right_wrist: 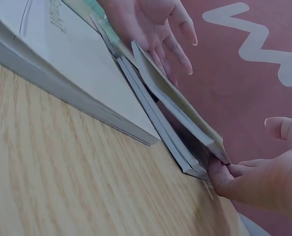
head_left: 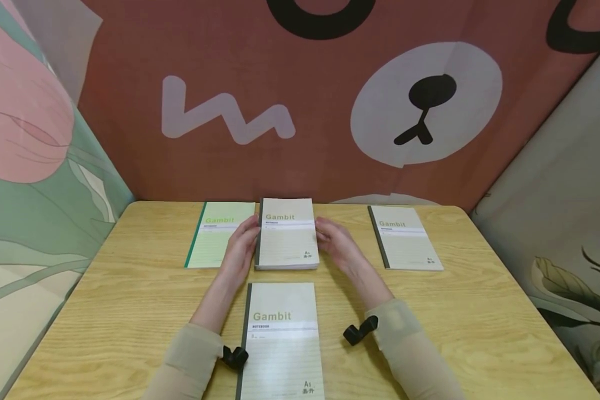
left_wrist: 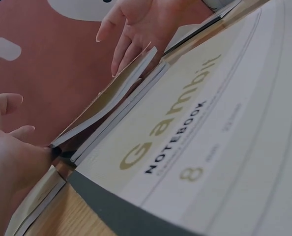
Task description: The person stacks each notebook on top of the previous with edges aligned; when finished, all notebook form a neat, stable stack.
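A grey-white notebook with a dark spine tops a small pile at the table's back. In the left wrist view this top notebook tilts up, with a gap above the lower notebooks. My left hand touches its spine side; the fingers are extended and the thumb stands free. Across from it, my right hand has fingertips against the opposite edge. The right wrist view shows the right hand's fingers at the notebook's lower corner, thumb raised away from the cover.
A green notebook lies left of the pile, partly behind the left hand. Another grey-white notebook lies at the right. A larger-looking grey-white notebook is in front, between the forearms. A printed curtain hangs behind the wooden table.
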The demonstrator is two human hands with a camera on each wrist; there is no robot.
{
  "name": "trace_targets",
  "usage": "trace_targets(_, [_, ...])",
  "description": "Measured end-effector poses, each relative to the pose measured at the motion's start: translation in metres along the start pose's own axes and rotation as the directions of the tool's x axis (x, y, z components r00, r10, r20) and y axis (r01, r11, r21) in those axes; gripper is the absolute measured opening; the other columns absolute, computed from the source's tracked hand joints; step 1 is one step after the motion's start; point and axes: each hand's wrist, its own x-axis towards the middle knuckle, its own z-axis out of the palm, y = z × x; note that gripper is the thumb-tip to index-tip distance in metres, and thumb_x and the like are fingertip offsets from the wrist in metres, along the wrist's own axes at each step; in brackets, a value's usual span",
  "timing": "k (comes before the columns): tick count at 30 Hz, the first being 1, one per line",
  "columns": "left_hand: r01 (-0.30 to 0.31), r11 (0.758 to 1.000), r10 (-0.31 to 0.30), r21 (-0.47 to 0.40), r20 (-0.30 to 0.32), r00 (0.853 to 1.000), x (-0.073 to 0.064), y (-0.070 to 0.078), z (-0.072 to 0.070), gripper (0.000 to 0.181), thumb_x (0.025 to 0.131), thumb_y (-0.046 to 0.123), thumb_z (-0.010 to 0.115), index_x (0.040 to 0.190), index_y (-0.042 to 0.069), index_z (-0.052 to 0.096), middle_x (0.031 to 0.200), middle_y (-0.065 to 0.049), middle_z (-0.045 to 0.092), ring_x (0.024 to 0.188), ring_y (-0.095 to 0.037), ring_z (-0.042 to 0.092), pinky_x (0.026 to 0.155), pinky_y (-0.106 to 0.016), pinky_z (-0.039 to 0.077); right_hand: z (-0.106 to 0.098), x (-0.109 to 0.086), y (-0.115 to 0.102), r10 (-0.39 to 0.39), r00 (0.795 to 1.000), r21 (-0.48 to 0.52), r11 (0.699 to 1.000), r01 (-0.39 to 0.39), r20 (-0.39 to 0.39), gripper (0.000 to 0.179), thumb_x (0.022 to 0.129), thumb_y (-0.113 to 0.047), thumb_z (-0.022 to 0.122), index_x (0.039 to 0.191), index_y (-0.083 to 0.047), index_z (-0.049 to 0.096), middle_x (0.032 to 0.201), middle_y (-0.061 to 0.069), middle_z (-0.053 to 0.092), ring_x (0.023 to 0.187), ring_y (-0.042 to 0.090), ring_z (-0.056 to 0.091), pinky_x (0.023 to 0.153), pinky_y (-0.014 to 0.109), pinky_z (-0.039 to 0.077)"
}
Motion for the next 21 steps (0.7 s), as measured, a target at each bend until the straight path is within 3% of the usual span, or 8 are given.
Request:
trace_targets(8, [0.001, 1.0, -0.001, -0.008, 0.01, 1.0, 0.0009, -0.0002, -0.0014, 0.058, 0.106, 0.014, 0.049, 0.162, 0.01, 0.032, 0.171, -0.004, 0.027, 0.159, -0.016, 0.022, 0.133, -0.033, 0.018, 0.0001, -0.0017, 0.0006, 0.003, 1.0, -0.06, 0.998, -0.002, 0.019, 0.064, 0.109, -0.021, 0.046, 0.16, 0.008, 0.019, 0.162, 0.026, 0.038, 0.153, 0.034, 0.036, 0.129, 0.049, 0.028])
trace_targets(21, [-0.03, 0.999, 0.032, -0.026, 0.053, 0.998, 0.0013, -0.0024, -0.0005, 0.059, 0.108, 0.019, 0.045, 0.163, 0.008, 0.026, 0.172, -0.006, 0.024, 0.161, -0.017, 0.019, 0.134, -0.033, 0.013, 0.0068, -0.0089, -0.0074, -0.019, 1.0, -0.101, 0.995, 0.019, 0.008, 0.065, 0.108, -0.016, 0.048, 0.16, 0.008, 0.018, 0.17, 0.022, 0.023, 0.155, 0.036, 0.034, 0.129, 0.047, 0.029])
